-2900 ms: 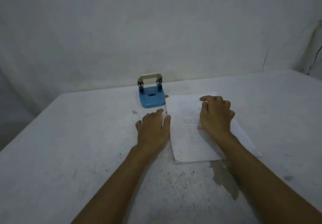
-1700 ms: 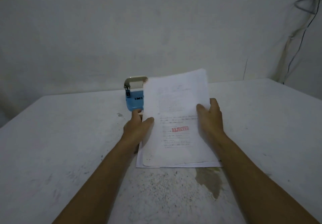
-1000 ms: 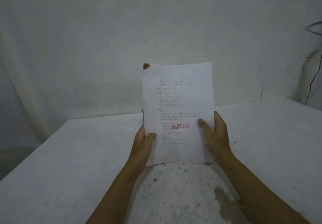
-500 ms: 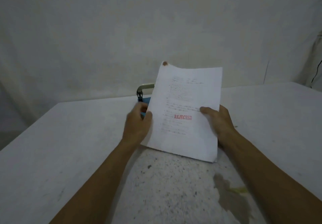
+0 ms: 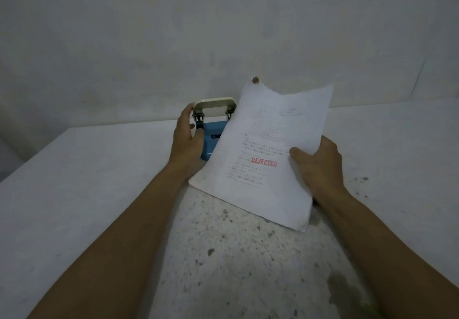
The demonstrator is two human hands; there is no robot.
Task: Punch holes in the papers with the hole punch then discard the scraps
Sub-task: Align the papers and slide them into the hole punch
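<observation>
A thin stack of white papers (image 5: 268, 149) stamped REJECTED in red is held tilted above the table, its top left corner browned. My right hand (image 5: 319, 166) grips its right edge, thumb on the front. A blue hole punch (image 5: 211, 133) with a pale metal lever stands on the table behind the papers, partly hidden by them. My left hand (image 5: 185, 142) is off the papers and wraps the punch's left side, thumb on the blue base and fingers up by the lever's hinge.
The white table (image 5: 87, 194) is speckled with dark spots near me and has a dark stain (image 5: 347, 291) at the front right. A white wall closes the back; the table's left edge runs diagonally at the far left.
Both hands lifted the papers off the table and held them upright. My left hand then let go and moved onto the hole punch; the papers now tilt right in my right hand alone.
</observation>
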